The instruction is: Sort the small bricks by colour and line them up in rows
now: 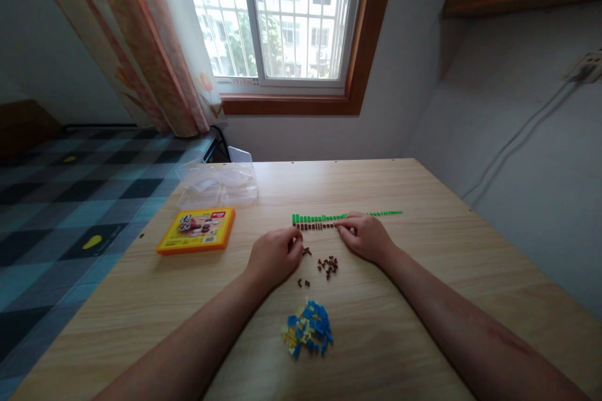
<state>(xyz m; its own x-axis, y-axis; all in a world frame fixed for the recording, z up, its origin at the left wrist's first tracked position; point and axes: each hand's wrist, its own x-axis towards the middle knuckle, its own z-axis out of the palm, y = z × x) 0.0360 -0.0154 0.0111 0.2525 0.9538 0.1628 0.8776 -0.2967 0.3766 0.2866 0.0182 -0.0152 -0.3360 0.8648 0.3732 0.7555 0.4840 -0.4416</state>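
Observation:
A row of small green building bricks (310, 218) runs across the table, and a shorter row of brown bricks (314, 226) lies along its near side. My right hand (367, 236) is at the right end of the brown row, thumb and forefinger pinched on a small brown brick. Its back covers part of the green row. My left hand (276, 255) rests on the table just below the left end of the rows, fingers curled together; whatever they may hold is hidden. Loose brown bricks (328, 265) lie between and below the hands.
Nearest me is a mixed pile of blue and yellow bricks (310, 328). A yellow-orange box (196, 230) lies flat at the left, with clear plastic trays (219, 185) behind it. The wooden table (399, 338) meets a checked bed (51, 250) on the left.

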